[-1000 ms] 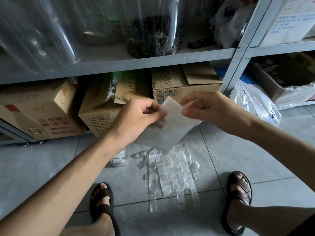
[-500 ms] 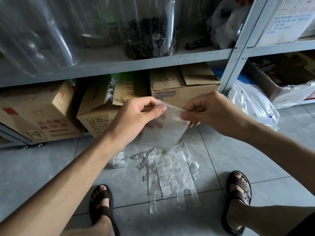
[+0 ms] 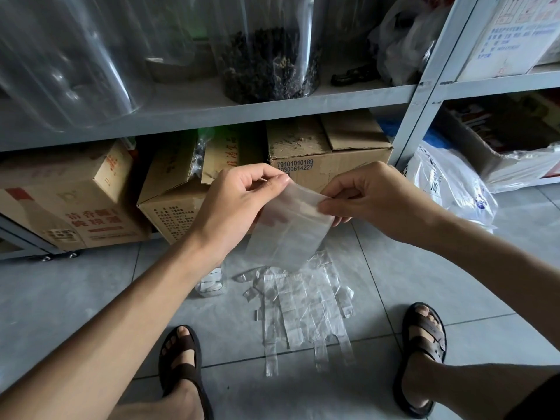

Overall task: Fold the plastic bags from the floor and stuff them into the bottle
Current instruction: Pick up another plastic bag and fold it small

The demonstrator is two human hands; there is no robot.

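A person looks down at their own feet in brown strapped sandals (image 3: 424, 344), planted apart on a grey tiled floor (image 3: 91, 298). Between the feet, a flat heap of clear thin plastic bags (image 3: 303, 310) lies spread on the tiles with its handle strips toward the person, likely laid out so each bag can be lifted off in turn.

Just beside the heap's left edge, partly hidden by the left forearm, stands what looks like a small clear plastic bottle (image 3: 212, 283), kept near for stuffing. Whether anything is inside is hard to tell.

Above the heap, both hands hold one clear plastic bag (image 3: 288, 237) in the air, already folded into a narrow panel. The left hand (image 3: 239, 207) pinches its top left corner between thumb and fingertips. The right hand (image 3: 372, 201) pinches the top right corner, its other fingers curled. Held by the top edge, the panel hangs straight, which probably helps line up the next fold.

Beyond the hands, brown cardboard boxes (image 3: 330, 153) sit under a grey metal shelf (image 3: 242, 112) bearing large clear jars (image 3: 269, 56), one holding dark dried matter.
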